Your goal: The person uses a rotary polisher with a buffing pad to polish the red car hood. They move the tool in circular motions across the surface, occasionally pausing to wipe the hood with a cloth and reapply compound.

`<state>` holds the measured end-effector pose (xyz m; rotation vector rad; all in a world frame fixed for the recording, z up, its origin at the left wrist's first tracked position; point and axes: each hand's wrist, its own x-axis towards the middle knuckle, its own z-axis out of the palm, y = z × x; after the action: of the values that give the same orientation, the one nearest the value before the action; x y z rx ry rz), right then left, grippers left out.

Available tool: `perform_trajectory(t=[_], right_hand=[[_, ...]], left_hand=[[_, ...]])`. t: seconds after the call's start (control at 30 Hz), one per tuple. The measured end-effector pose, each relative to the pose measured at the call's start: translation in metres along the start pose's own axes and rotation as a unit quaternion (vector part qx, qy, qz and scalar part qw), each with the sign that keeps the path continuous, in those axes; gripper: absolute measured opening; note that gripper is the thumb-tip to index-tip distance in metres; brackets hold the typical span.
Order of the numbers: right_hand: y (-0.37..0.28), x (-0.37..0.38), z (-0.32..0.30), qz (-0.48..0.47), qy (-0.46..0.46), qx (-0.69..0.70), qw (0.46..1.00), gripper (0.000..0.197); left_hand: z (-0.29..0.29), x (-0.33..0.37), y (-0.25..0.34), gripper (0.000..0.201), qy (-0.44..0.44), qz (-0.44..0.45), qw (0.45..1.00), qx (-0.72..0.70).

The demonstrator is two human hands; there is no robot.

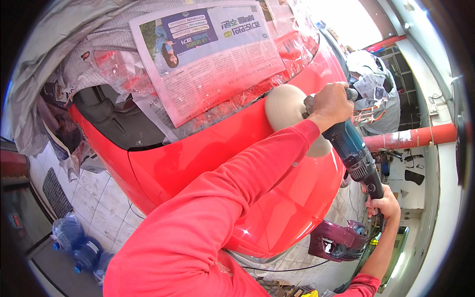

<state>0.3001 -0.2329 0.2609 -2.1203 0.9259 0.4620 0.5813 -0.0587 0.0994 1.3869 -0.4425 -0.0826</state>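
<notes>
A teal and black power polisher [349,143] slants over a glossy red car body panel [198,148]. Its round cream pad [284,106] lies against the paint beside the newspaper edge and looks smeared, as if spinning. My left hand [330,105] wraps round the front grip near the polisher's head. Lower down, my right hand [383,203] grips the black rear handle, fingers curled round it. My red left sleeve covers part of the panel and pad. A newspaper sheet [208,84] with plastic film masks the car beyond the pad.
A black cable [297,269] runs below the panel. A dark purple bumper [339,240] stands on the right. Blue water bottles [84,252] sit on the tiled floor [111,203] at left. A red pipe [410,137] and a grey-covered object [381,94] are at far right.
</notes>
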Motion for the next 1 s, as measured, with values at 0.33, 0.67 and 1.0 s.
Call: perform_trajectory(t=[0.33,0.67,1.0], right_hand=[[-0.008,-0.001,0.001,0.005,0.005,0.0,1.0,0.049],[-0.012,-0.003,0.0,0.013,-0.003,0.004,1.0,0.047],[-0.025,-0.005,0.0,0.006,-0.003,-0.019,1.0,0.046]], left_hand=[[0.0,0.004,-0.006,0.027,0.0,0.004,1.0,-0.016],[-0.01,-0.006,0.002,0.024,0.012,-0.017,1.0,0.01],[-0.012,-0.002,0.0,0.025,0.019,-0.014,1.0,-0.004]])
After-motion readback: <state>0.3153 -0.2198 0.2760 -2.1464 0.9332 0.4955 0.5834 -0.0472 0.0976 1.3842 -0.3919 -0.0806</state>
